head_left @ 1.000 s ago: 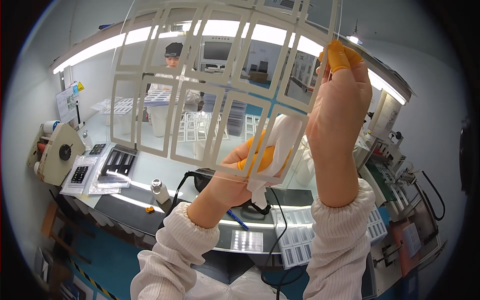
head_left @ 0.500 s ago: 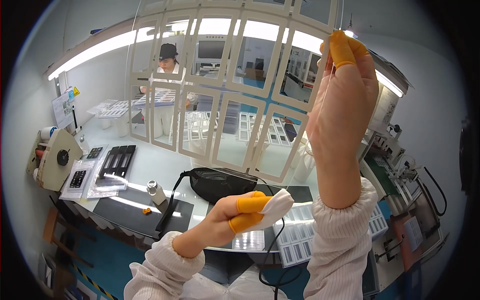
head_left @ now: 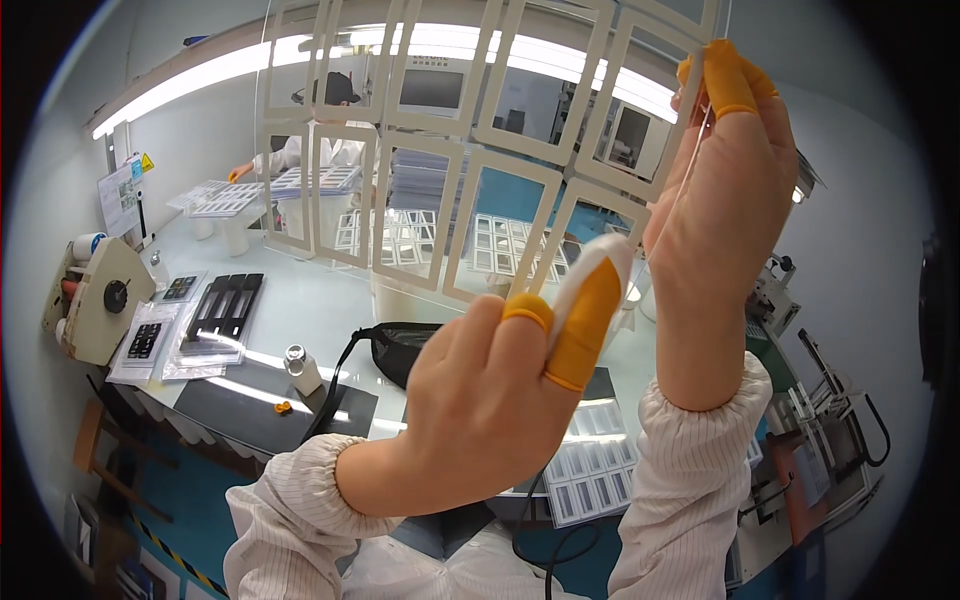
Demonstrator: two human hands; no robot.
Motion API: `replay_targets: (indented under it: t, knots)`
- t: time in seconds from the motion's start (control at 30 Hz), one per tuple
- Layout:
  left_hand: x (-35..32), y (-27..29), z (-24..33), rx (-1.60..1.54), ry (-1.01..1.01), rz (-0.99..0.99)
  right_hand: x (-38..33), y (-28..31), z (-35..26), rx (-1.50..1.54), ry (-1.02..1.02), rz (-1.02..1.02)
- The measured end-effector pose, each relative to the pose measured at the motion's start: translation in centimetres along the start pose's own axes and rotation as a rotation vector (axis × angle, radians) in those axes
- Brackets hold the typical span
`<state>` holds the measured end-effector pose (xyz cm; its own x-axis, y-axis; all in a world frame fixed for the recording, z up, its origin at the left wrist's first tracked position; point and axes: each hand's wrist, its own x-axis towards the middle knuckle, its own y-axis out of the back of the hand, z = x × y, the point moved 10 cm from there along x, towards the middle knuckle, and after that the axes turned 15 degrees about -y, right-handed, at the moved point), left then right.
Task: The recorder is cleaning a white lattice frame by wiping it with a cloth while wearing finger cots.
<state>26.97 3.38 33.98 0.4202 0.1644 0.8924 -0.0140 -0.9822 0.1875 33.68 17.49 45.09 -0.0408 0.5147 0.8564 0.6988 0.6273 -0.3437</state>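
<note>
The raised clear sheet (head_left: 470, 150) blocks the way ahead; open air lies beneath it above the table (head_left: 320, 310).

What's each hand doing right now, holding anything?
Left hand: closed on a white wipe under its orange finger cots.
Right hand: raised, pinching the edge of a clear sheet of white frames.

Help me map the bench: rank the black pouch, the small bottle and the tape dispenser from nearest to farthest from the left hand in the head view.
From the left hand:
1. Black pouch, just left of it on the table.
2. Small bottle, farther left, on the dark mat.
3. Tape dispenser, at the far left table edge.
</note>
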Motion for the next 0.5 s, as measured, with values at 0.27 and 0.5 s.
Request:
replay_targets:
  t: [0.27, 0.5]
  knots:
    - [-0.2, 0.0, -0.3, -0.013, 0.011, -0.03, -0.7, -0.6, -1.0, -0.138, 0.063, 0.03]
    - [1.5, 0.6, -1.2, 0.022, -0.081, 0.022, -0.5, -0.6, -0.8, -0.081, 0.034, 0.008]
